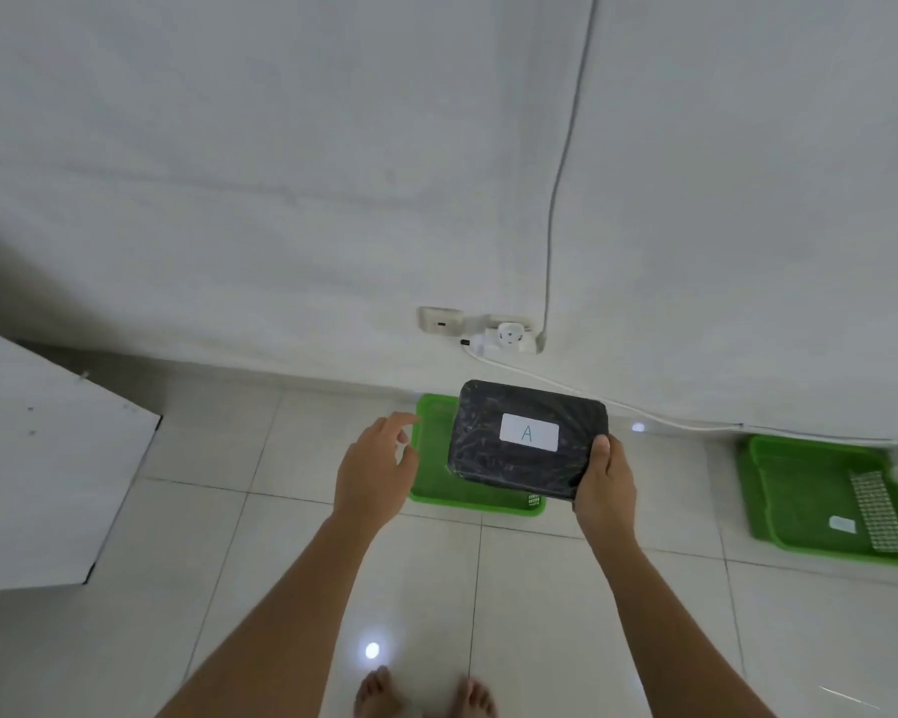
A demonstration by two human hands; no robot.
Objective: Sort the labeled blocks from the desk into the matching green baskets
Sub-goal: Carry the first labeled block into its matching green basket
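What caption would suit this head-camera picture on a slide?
Right hand holds a black block labelled A above a green basket on the floor; left hand open beside it.

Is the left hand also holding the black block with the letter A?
No. Only the right hand grips the black block; the left hand is open beside it, not touching.

Single head-worn wide-angle view, looks forward and steeply down from standing height; own feet point(423, 694) at bottom edge, tiled floor point(566, 603) fills lower half, white wall point(281, 173) the upper; both forearms reach in from below, strong edge distortion; no second view to overlap
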